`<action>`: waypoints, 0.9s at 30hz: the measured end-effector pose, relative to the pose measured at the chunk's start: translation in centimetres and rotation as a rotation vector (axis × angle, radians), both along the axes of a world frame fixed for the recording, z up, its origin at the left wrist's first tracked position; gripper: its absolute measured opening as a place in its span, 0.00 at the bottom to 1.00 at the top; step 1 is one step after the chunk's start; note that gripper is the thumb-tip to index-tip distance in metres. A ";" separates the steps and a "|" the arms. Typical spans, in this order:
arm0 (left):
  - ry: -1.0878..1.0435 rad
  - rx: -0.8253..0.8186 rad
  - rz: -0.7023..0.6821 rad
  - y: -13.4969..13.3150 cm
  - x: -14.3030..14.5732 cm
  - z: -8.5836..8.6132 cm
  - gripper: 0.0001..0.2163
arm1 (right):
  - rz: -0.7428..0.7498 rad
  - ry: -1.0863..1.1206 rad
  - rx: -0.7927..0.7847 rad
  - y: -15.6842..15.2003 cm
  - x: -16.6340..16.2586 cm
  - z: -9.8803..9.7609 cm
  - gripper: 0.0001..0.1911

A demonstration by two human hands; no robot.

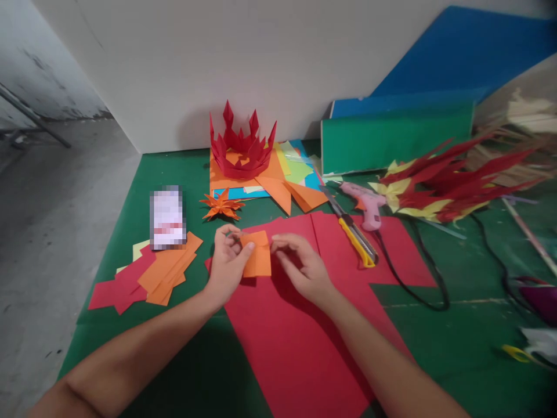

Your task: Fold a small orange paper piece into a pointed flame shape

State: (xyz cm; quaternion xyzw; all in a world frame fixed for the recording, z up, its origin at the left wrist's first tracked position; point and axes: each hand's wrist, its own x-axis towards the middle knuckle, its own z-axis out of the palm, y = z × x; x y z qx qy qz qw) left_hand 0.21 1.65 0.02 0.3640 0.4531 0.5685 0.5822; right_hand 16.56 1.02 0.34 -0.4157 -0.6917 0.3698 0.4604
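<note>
L hand (228, 258): centre of frame, just left of middle. Thumb and fingers closed narrow on the left edge of the orange paper (257, 261); thumb lies on top of the sheet.
R hand (300, 264): centre, just right of middle. Fingers curled in, tips pinched on the paper's upper right corner.
Orange paper: small folded piece, approx. rectangular, held between both hands at centre of frame, low over the red sheet (296, 342). Can't tell if its lower edge touches the sheet.
Red sheet: large, flat on the green table (435, 348), runs from centre to bottom of frame, under both forearms. More red sheets overlap it to the upper right.
Knife (354, 235): yellow-and-steel box cutter, right of centre, lies diagonal on the red sheets, near the R hand but not touching.
Glue gun (368, 206): pink, just above and right of the knife; black cord (418, 278) loops from it over the red paper and table.
Cut pieces (167, 273): orange and red offcuts w/ a bit of pale yellow, stacked at left of frame, well apart from the L hand.
Phone (167, 217): above that stack, screen blurred.
Orange star (221, 206): small folded star, just above the L hand, on the table.
Red crown (241, 151): folded, spiky, upright at upper centre, sits on orange, yellow and blue sheets.
Red-yellow spikes (448, 180): long folded paper shape, right of frame.
Boards: green board (395, 136) and blue board (456, 52) lean on the wall, upper right.
</note>
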 end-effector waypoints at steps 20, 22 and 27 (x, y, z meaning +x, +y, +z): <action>0.292 0.157 -0.162 -0.6 -0.4 1.0 0.08 | -0.012 -0.022 -0.136 0.5 0.1 1.1 0.03; 0.280 0.161 -0.168 -0.7 -0.4 0.9 0.09 | -0.027 -0.013 -0.152 0.5 0.1 1.1 0.04; 0.242 0.122 -0.138 -0.6 -0.2 0.3 0.10 | 0.007 -0.036 -0.114 0.6 0.2 0.9 0.02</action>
